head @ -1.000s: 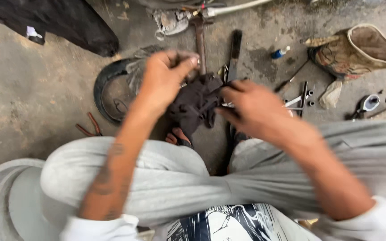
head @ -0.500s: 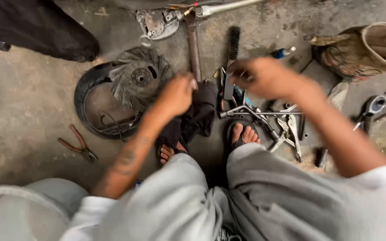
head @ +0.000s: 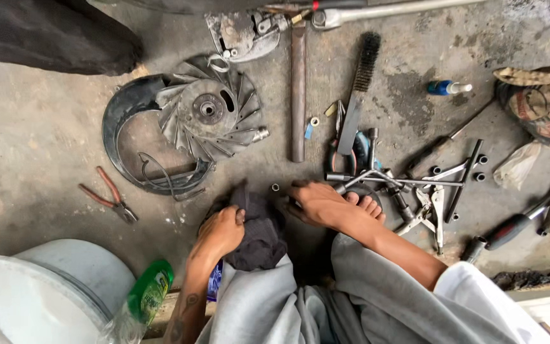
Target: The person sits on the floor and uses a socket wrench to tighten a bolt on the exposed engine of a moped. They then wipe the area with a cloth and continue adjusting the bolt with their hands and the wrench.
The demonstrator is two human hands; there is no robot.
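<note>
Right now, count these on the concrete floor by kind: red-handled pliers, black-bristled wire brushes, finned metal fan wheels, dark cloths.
Red-handled pliers: 1
Black-bristled wire brush: 1
Finned metal fan wheel: 1
Dark cloth, gripped by the left hand: 1
Total: 4

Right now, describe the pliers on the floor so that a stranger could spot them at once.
Start at the big round metal fan wheel with its curved dark shroud on the concrete floor. Just left of and below the shroud's lower end lie the pliers, alone on bare concrete. Their reddish-orange handles set them apart from the grey steel tools heaped by the right hand.
</note>
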